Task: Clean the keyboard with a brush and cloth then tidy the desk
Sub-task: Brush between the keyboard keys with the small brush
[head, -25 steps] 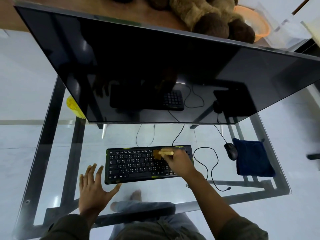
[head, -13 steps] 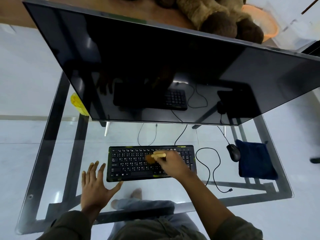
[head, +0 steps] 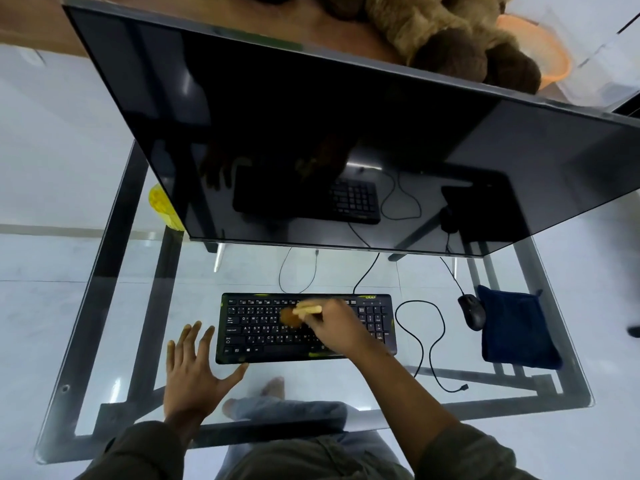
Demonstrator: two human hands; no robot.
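Note:
A black keyboard [head: 252,330] lies on the glass desk [head: 104,341] below the monitor. My right hand [head: 337,329] is over the keyboard's middle and grips a small brush [head: 298,312] with a pale wooden handle. Its brown bristles touch the keys left of the hand. My left hand [head: 194,372] rests flat on the glass with fingers spread, its thumb at the keyboard's front left corner. A folded dark blue cloth [head: 516,330] lies at the right side of the desk.
A large dark monitor [head: 346,133] overhangs the back of the desk. A black mouse [head: 471,311] sits between the keyboard and the cloth, with loose cables [head: 429,344] curling on the glass. A yellow object [head: 162,206] shows at the monitor's left edge. A plush toy [head: 450,36] lies behind.
My right hand has swept the brush leftward across the keys, from the right-centre toward the middle of the keyboard. My left hand has stayed flat in place.

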